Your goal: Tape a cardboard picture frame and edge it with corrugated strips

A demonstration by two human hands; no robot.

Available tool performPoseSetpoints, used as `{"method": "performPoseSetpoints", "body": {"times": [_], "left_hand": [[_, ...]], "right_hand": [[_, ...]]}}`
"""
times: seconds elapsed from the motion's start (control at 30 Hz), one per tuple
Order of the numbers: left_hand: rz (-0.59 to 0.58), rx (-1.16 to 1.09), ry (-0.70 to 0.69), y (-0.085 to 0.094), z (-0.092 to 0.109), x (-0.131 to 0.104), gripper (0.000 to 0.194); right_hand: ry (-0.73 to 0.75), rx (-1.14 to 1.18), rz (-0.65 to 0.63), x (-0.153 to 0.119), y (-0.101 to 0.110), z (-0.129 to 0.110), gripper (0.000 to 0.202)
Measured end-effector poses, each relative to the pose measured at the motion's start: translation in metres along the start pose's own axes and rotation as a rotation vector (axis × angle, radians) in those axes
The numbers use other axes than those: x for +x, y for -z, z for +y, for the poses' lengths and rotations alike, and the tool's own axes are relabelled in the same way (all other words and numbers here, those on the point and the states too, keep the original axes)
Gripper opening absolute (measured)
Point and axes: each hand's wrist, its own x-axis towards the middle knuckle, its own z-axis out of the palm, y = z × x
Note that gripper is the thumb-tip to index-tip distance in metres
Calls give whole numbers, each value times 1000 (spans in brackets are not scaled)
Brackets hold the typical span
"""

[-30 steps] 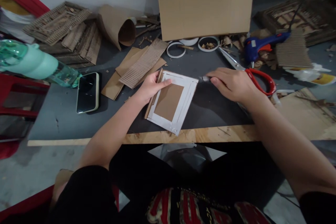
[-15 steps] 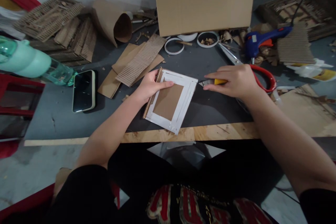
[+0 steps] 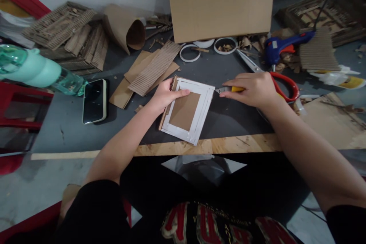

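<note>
Fingers of the left hand (image 3: 164, 95) close on a small white-bordered cardboard panel (image 3: 185, 110), the thumb lying flat across the white border onto the tan centre and the other fingers curling behind the edge. Fingers of the right hand (image 3: 256, 88) are drawn together around a yellow-handled cutter (image 3: 237, 89), its blade pointing left at the panel's upper right corner; whether tip and corner touch cannot be told. The panel, face up, lies between the two hands over the dark tabletop (image 3: 228, 122), its lower corner overlapping the wooden front edge (image 3: 243, 144) in this view; how far it rests on the surface is unclear. Corrugated strips (image 3: 156, 68) lie just beyond the left hand, and red-handled scissors (image 3: 296, 87) beside the right. Judged by its build, the panel should be light and fairly stiff when flat, yet apt to crease at the thin corners or crush along the layered brown edge (image 3: 161, 122); the white border may prove somewhat slick. Its sturdiest hold is probably that layered side, pinched broadly between thumb and fingers, well away from the blade, with pressure spread over the border
</note>
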Motion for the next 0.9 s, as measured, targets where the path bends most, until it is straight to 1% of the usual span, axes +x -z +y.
{"method": "performPoseSetpoints", "body": {"times": [0.33,0.5,0.73,0.9], "left_hand": [[-13,20,1,0,2,-1,65],[-14,24,-3,-1,2,-1,63],[-5,17,-13,0,1,-1,65],[-3,19,4,-1,2,-1,69]], "right_hand": [[0,35,9,0,-2,3,57],[0,13,8,0,-3,1,63],[-11,33,7,0,-2,-1,58],[-22,51,13,0,-2,0,57]]}}
